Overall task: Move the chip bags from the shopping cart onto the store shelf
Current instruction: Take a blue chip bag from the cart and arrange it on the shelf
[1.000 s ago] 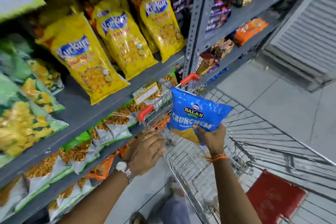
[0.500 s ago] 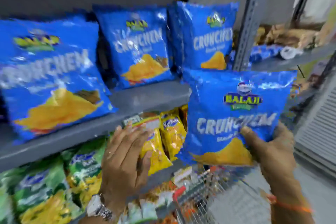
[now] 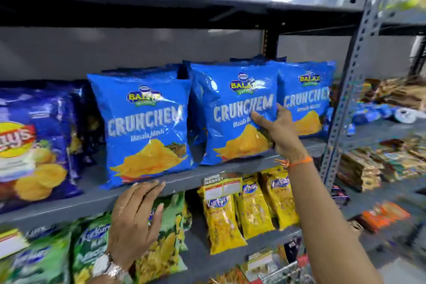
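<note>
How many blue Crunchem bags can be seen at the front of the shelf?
3. The left bag stands above the left hand, the middle bag is gripped by the right hand, and the right bag is beside the upright. More seem hidden behind.

Open headroom above blue bags; shelf packed.

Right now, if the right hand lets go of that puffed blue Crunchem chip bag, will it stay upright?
Probably, but loosely. The puffed blue Crunchem chip bag under the right hand looks air-filled and light, so apt to tip. Its glossy film seems slippery. Neighbouring blue bags should prop it.
</note>
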A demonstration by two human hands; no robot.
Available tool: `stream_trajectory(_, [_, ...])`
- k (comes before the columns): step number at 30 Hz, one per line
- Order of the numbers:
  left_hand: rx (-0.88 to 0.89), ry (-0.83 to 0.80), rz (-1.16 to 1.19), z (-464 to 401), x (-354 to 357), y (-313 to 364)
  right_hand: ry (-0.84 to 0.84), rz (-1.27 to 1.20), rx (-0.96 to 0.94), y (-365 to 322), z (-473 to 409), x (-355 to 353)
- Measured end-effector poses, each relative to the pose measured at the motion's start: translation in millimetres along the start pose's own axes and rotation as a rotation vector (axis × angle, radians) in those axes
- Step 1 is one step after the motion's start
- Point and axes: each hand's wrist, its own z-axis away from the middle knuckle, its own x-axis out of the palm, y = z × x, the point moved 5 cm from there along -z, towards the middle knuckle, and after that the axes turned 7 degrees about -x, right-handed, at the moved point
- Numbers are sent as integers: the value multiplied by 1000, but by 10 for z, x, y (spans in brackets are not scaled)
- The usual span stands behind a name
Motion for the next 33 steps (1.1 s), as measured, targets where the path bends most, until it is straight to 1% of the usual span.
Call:
stream_trajectory(4, [-47,49,-23,-9,21,-117,-22,6,48,283,-84,52])
stream_trajectory(9, [-49,105,-32,-7,61,-105,-19,4,79,337,-42,49])
stream_trajectory(11, [-52,114,-40,10,70,-107,-72,50,94,325,-18,16])
stream_trajectory(14, [-52,131,-62,12,81,-105,-180,141,42,358,-9,3])
stream_trajectory(17, [-57,154,-65,2,80,-80,-174,144,-5,381,-57,3])
stream_trajectory(22, [-63,145,-66,-19,77,-57,-199,128,0,410,-153,-2])
stream_trajectory(26, [-44,131,-80,-15,86,-57,-184,124,-3,415,-120,-8])
stream_trajectory(28, [-47,118,-71,-16,78,-60,-156,160,10,380,-78,-39])
stream_trajectory(31, [-37,66,-44,-11,24,-66,-124,303,19,198,26,-67])
stream_trajectory(33, [-31,44,-44,23,-22,-89,-46,443,21,38,128,-91])
